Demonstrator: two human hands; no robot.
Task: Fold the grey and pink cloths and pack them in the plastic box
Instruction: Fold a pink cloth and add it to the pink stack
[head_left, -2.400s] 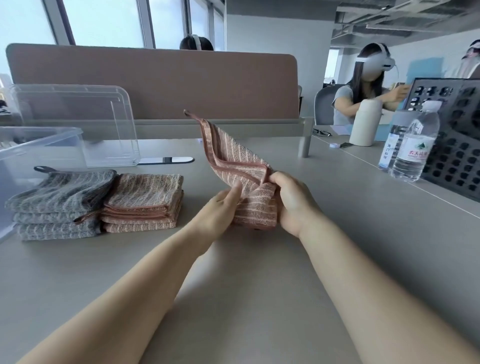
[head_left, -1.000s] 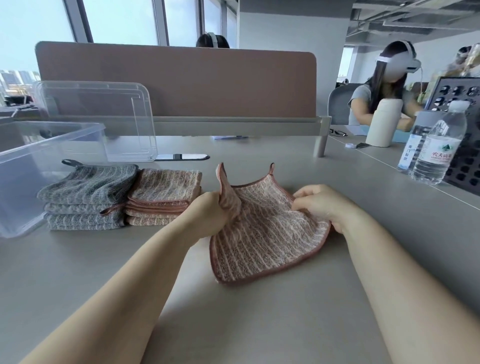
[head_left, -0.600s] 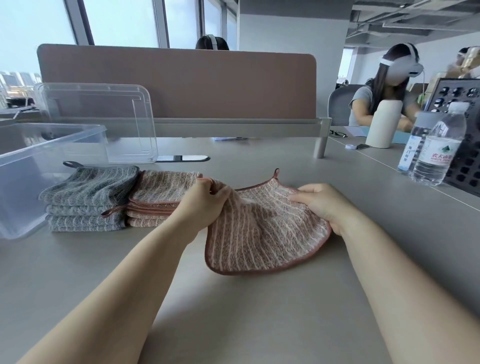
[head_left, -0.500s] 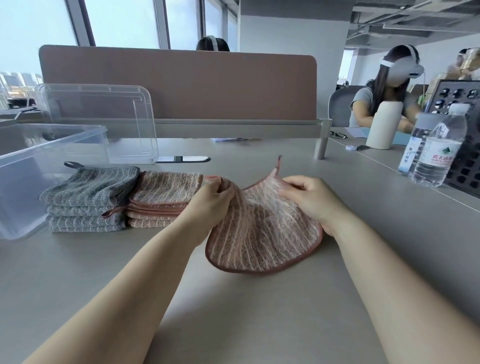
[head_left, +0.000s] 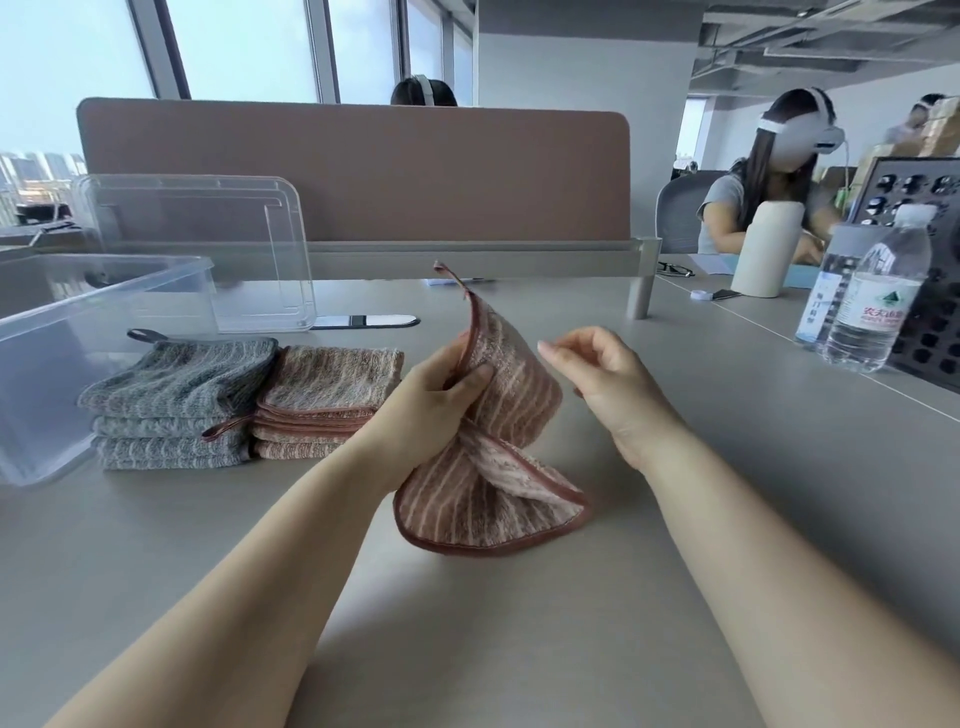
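My left hand pinches a pink striped cloth by its upper part, so one corner stands up and the lower half drapes on the desk. My right hand hovers just right of the cloth, fingers apart, holding nothing. To the left lie a stack of folded grey cloths and, touching it, a stack of folded pink cloths. The clear plastic box stands at the far left, beside the grey stack.
The box's clear lid leans against the desk divider at the back. Two water bottles and a black perforated tray stand at the right. A white cylinder and a seated person are farther back right.
The cloth was held flat on the desk by both hands. My right hand has let go and my left hand has lifted its side, so a corner now points up.
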